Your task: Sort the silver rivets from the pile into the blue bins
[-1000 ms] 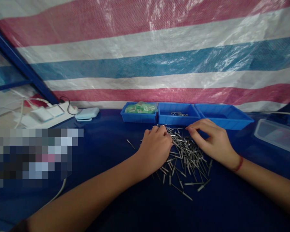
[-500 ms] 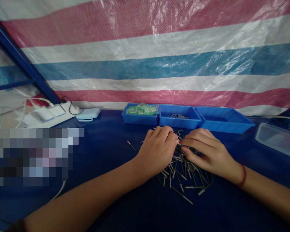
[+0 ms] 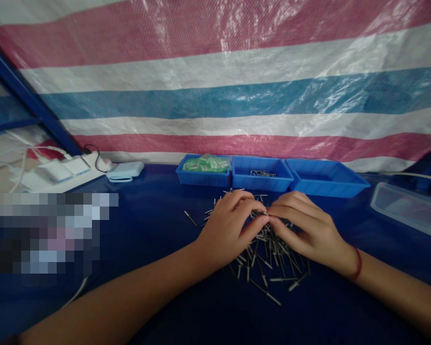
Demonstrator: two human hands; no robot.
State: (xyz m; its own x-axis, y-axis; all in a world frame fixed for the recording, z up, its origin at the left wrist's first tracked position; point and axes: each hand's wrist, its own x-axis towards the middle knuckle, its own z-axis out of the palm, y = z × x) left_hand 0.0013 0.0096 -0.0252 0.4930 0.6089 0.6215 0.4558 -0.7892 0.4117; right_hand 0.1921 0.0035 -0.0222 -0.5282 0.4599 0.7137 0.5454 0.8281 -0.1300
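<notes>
Loose blind rivets (image 3: pixel 273 249), thin metal pins with short pale sleeves, lie in a heap on the dark blue table (image 3: pixel 158 297). Over this heap, my left hand (image 3: pixel 230 227) pinches a small rivet (image 3: pixel 266 213) between thumb and index finger. My right hand (image 3: pixel 307 227), a red band on its wrist, meets it from the other side, thumb and fingertips closed on the same rivet. Fingers hide most of that rivet. One single rivet (image 3: pixel 190 218) lies apart, left of the heap.
Three blue bins stand along the back: one with green-and-white packets (image 3: pixel 206 164), a middle bin (image 3: pixel 262 183) holding some rivets, and a right bin (image 3: pixel 326 187). A clear plastic lid or tray (image 3: pixel 409 208) lies right. Leftward are a light-blue case (image 3: pixel 125 171) and a power strip (image 3: pixel 93 165).
My left thumb and index finger have come into view in a pinch, meeting the right fingertips. The whole view has shifted slightly, so things appear a little further left.
</notes>
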